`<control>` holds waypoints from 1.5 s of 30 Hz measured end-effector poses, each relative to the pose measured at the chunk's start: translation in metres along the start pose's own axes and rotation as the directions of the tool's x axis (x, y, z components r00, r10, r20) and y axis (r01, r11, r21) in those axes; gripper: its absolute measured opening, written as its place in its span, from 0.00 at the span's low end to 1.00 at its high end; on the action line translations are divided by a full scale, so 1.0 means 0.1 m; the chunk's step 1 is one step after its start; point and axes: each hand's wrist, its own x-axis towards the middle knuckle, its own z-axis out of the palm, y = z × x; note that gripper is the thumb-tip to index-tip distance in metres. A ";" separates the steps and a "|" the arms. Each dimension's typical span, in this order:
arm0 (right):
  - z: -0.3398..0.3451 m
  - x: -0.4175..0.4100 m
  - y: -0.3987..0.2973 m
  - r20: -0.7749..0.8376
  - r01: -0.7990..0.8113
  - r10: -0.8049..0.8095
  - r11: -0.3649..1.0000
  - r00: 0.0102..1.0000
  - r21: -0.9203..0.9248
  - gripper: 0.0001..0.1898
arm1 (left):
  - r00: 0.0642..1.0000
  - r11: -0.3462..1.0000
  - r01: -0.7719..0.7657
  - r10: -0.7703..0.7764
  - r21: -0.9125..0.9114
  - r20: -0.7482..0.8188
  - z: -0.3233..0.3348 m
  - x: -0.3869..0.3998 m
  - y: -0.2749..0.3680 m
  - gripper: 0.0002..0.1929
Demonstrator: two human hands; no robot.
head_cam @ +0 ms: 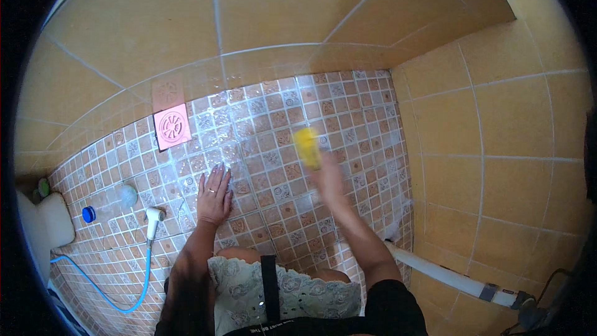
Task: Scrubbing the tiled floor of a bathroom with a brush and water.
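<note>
My left hand rests palm down on the wet mosaic-patterned floor tiles, fingers slightly apart, with a ring on one finger. Nothing is held in it. My right hand, blurred by motion, grips a yellow scrubbing tool low over the floor, ahead and to the right. Blur hides whether this is a brush or a sponge, and whether it touches the tiles. Ahead of my left hand, a pink drain cover with a round slotted pattern lies by the wall.
White spray head on a blue hose lies at left. Beside it is what looks like a clear bottle with a blue cap. A white ceramic base stands far left. Yellow-brown tiled walls rise ahead and right; a white pipe runs lower right.
</note>
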 end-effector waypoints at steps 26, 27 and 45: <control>-0.84 0.08 1.74 -0.531 -0.607 0.554 0.789 0.641 0.090 0.47 | 0.996 0.998 -0.046 0.042 0.049 0.081 -0.02 0.05 -0.04 0.32; -0.84 0.45 1.69 -0.521 -0.574 0.493 0.819 0.697 0.005 0.45 | 0.995 0.998 -0.052 0.048 0.047 0.087 -0.03 0.05 -0.04 0.32; -1.08 -0.76 2.51 -0.469 -0.525 0.385 0.824 0.795 -0.213 0.48 | 0.995 0.999 -0.030 0.032 -0.023 0.098 -0.07 0.09 -0.07 0.34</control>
